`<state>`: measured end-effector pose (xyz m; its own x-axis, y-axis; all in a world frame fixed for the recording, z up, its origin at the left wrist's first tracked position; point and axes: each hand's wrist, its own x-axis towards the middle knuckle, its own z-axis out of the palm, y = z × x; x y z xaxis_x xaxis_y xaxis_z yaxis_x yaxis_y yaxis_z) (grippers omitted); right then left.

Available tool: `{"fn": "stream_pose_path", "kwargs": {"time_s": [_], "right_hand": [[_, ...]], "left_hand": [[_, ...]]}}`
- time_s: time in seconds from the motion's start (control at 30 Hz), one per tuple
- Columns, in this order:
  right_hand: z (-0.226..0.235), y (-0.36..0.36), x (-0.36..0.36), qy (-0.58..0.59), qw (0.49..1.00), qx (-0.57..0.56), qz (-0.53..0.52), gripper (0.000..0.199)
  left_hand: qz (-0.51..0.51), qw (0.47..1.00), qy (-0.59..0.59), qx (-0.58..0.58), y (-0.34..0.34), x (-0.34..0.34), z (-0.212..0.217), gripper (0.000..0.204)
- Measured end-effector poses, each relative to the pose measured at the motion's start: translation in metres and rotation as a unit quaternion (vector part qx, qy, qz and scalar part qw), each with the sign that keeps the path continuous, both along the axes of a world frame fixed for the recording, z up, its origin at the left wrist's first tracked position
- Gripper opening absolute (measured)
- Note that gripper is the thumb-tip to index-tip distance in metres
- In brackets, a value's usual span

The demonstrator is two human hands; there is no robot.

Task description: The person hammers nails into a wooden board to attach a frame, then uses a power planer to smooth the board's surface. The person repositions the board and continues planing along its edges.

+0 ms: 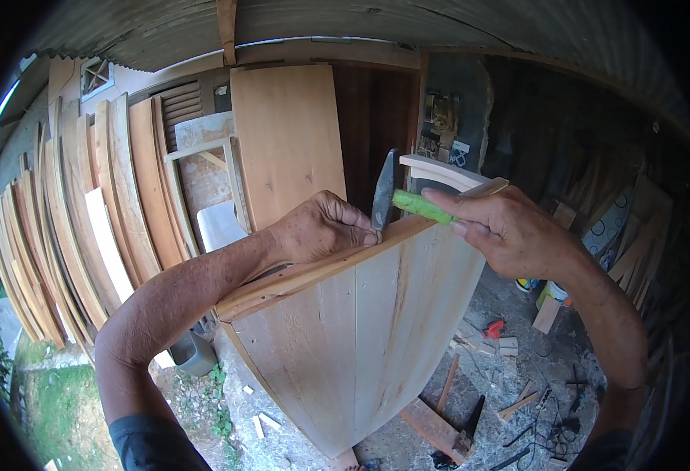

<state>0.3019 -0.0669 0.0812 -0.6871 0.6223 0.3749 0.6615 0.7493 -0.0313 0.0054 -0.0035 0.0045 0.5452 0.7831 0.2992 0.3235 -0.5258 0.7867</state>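
My right hand [514,228] is closed around the green handle of a hammer [422,206]. Its long dark metal head stands upright, the lower end at the fingertips of my left hand. My left hand [325,229] rests on the top edge of a large wooden box-like piece [337,337], thumb and finger pinched together. Whatever they pinch is too small or too hidden to make out. Pale planks form the side of this piece facing me, and a browner wooden strip [282,286] runs along its top.
Many boards [117,180] lean along the left wall, beside a pale frame [173,180]. Behind the workpiece stands a wide wooden panel [286,133]. A grey bucket [194,353] sits at left. Offcuts, cables and a red tool [493,329] lie on the concrete floor at right.
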Motion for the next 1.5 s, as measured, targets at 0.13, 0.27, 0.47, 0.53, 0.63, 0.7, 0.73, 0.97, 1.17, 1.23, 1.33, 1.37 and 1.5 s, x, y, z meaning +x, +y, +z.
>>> {"fn": "stream_pose_path", "kwargs": {"time_s": [0.13, 0.27, 0.47, 0.53, 0.63, 0.7, 0.73, 0.97, 1.17, 1.23, 1.33, 1.37, 1.5], "right_hand": [[0.01, -0.009, -0.014, 0.072, 0.997, -0.007, -0.03, 0.045], [0.003, -0.006, -0.005, -0.002, 1.0, 0.0, 0.003, 0.044], [0.004, -0.007, -0.016, 0.121, 0.993, 0.005, -0.002, 0.044], [-0.003, 0.002, -0.006, 0.033, 0.996, 0.067, 0.046, 0.043], [0.009, -0.01, -0.013, 0.002, 1.0, 0.015, -0.016, 0.044], [0.011, -0.012, -0.017, 0.048, 0.998, 0.002, -0.037, 0.044], [0.004, -0.007, -0.015, 0.088, 0.996, 0.029, -0.017, 0.044], [0.013, -0.016, -0.017, 0.032, 0.997, -0.02, -0.063, 0.045], [0.001, -0.002, -0.006, -0.012, 1.0, 0.014, -0.012, 0.05], [0.006, -0.012, -0.013, 0.025, 0.999, -0.004, -0.02, 0.045], [0.001, -0.012, -0.012, 0.057, 0.998, 0.023, 0.007, 0.043], [-0.002, -0.01, -0.01, 0.064, 0.997, 0.041, 0.023, 0.043], [-0.007, -0.006, -0.01, 0.07, 0.997, 0.019, 0.014, 0.044]], "left_hand": [[0.004, 1.0, 0.002, 0.006, 0.002, -0.008, -0.003, 0.016], [0.016, 1.0, 0.01, -0.011, -0.003, 0.005, 0.005, 0.016], [0.003, 0.999, 0.014, 0.034, -0.003, -0.006, -0.001, 0.016], [0.014, 1.0, 0.01, 0.009, -0.005, 0.001, 0.002, 0.015], [0.009, 1.0, 0.019, 0.02, -0.006, 0.0, 0.001, 0.014], [0.004, 0.999, 0.022, 0.034, -0.006, -0.003, 0.001, 0.014], [0.002, 0.999, 0.019, 0.036, -0.006, -0.004, 0.002, 0.014], [0.014, 1.0, 0.011, 0.011, -0.005, -0.003, 0.002, 0.015], [0.001, 1.0, -0.014, -0.008, -0.001, 0.0, 0.002, 0.013], [0.004, 1.0, -0.005, -0.019, -0.001, -0.003, 0.002, 0.015], [-0.031, 0.997, -0.056, -0.044, 0.0, -0.001, -0.003, 0.016], [-0.048, 0.994, -0.083, -0.055, 0.002, 0.001, -0.005, 0.017], [-0.065, 0.994, -0.081, -0.046, 0.004, 0.001, -0.007, 0.014]]}}
